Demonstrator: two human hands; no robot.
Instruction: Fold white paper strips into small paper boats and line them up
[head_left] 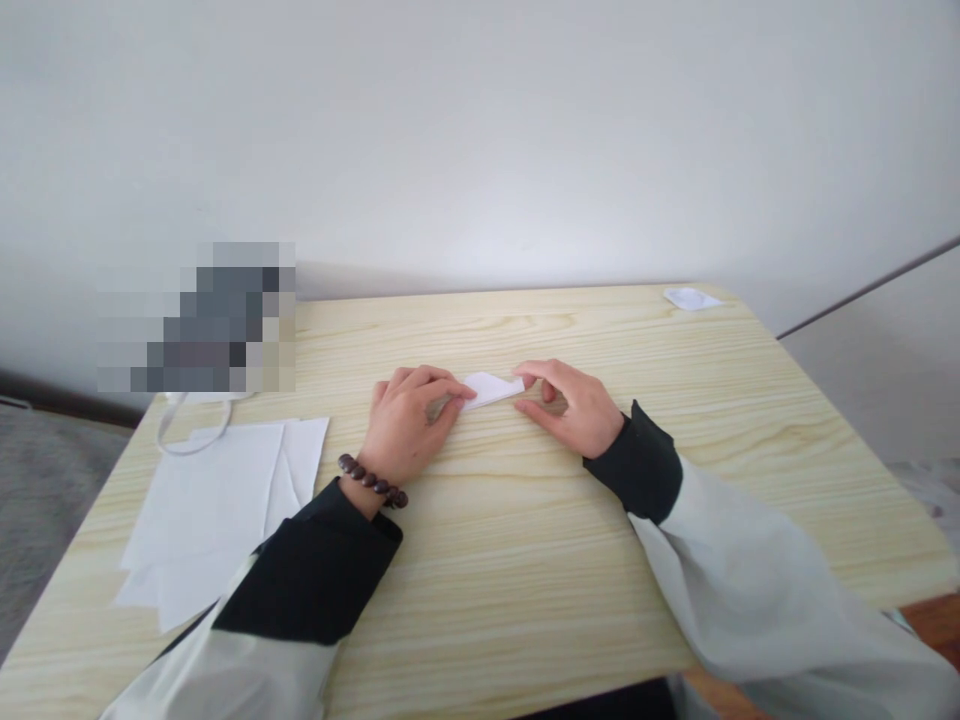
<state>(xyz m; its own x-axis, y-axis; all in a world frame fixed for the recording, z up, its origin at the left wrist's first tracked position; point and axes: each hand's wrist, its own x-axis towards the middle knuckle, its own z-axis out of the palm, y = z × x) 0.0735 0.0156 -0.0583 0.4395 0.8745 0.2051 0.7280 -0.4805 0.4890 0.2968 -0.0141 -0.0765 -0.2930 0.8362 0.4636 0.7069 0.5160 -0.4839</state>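
Note:
A small folded piece of white paper lies low over the middle of the wooden table, with a narrow strip at its right end. My left hand, a dark bead bracelet at its wrist, pinches the left end between thumb and forefinger. At the other end is my right hand, its thumb and forefinger parted. The forefinger is at the paper's right tip, perhaps touching it, while the thumb is apart below. The remaining right fingers curl inward.
Loose white sheets lie overlapped at the table's left. Behind them is a pixelated dark object with a white cable loop. Another folded white paper rests in the far right corner. A white wall borders the table's back edge.

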